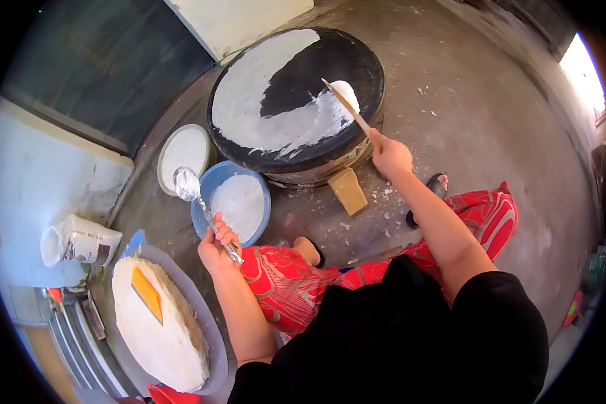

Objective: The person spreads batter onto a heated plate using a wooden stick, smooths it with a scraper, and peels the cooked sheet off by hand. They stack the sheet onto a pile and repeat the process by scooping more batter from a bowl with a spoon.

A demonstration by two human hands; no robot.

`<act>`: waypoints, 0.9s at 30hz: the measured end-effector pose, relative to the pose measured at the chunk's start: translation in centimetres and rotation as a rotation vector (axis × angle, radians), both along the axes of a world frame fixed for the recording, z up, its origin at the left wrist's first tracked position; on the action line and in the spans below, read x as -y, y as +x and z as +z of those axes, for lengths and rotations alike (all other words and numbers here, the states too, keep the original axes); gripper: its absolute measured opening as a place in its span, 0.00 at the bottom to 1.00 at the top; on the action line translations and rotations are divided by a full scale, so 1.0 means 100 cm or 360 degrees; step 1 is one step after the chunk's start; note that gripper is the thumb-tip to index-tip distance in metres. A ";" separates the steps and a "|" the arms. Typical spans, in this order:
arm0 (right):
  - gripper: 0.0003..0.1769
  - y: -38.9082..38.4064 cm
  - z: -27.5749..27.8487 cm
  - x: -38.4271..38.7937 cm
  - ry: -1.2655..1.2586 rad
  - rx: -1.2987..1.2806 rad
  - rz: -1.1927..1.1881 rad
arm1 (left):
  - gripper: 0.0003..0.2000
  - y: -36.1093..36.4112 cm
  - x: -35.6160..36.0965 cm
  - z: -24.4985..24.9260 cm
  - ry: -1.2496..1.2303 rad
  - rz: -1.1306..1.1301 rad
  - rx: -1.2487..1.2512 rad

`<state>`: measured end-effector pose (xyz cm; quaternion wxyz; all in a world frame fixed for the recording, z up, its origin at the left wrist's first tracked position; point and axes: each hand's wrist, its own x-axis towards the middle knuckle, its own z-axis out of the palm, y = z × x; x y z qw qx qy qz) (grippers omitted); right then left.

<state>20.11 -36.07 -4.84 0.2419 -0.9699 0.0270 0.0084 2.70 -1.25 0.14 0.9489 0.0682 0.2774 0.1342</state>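
My left hand (219, 248) grips the handle of a metal ladle (187, 185), its bowl smeared with white, held over the rim area of a blue basin (266, 205) of white stuff. In my right hand (392, 158) is a flat wooden spreader (347, 104), angled over the front right of a large round black griddle (296, 77). White batter (246, 101) coats the griddle's left and front in a curved band, leaving black surface at the centre and right. A thicker white mound (345, 93) sits beside the spreader's blade; whether they touch is hard to tell.
A second pale basin (161, 161) with white contents stands behind the blue one. To my left lies a pale round stack (155, 343) with an orange scraper (147, 295) on it. A white sack (87, 241) leans by the wall. A tan block (348, 191) sits under the griddle's edge.
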 end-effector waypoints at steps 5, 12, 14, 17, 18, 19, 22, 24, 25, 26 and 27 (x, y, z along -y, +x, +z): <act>0.25 -0.020 -0.024 0.013 0.0012 0.0345 0.0793 | 0.18 0.004 0.005 0.005 -0.0040 -0.0014 -0.0018; 0.27 0.057 -0.023 0.058 -0.0436 0.0493 0.0307 | 0.18 0.013 0.012 0.004 -0.0025 -0.0013 -0.0045; 0.26 0.059 -0.024 0.044 0.0291 0.0327 0.0159 | 0.18 0.017 0.018 0.008 -0.0034 -0.0014 -0.0054; 0.25 0.019 -0.011 0.058 -0.0077 0.0457 0.1047 | 0.18 0.020 0.017 0.006 -0.0067 -0.0019 -0.0035; 0.25 0.026 -0.019 0.075 -0.0074 0.0450 0.1056 | 0.18 0.019 0.016 0.003 -0.0065 -0.0014 -0.0047; 0.24 0.039 -0.031 0.101 -0.0126 0.0453 0.0880 | 0.18 0.020 0.016 0.002 -0.0061 -0.0004 -0.0054; 0.24 0.094 -0.025 0.132 -0.0400 0.0538 0.0575 | 0.18 0.026 0.027 0.009 -0.0034 0.0028 -0.0131; 0.24 0.126 -0.016 0.112 -0.0401 0.0560 0.0507 | 0.18 0.030 0.026 0.005 -0.0041 0.0030 -0.0125; 0.24 0.137 -0.011 0.099 -0.0401 0.0592 0.0442 | 0.17 0.034 0.026 0.005 -0.0045 0.0038 -0.0109; 0.24 0.138 -0.008 0.093 -0.0400 0.0596 0.0446 | 0.17 0.036 0.028 0.005 -0.0051 0.0048 -0.0123; 0.25 0.132 -0.008 0.086 -0.0066 0.0387 0.0465 | 0.17 0.038 0.029 0.006 -0.0049 0.0053 -0.0122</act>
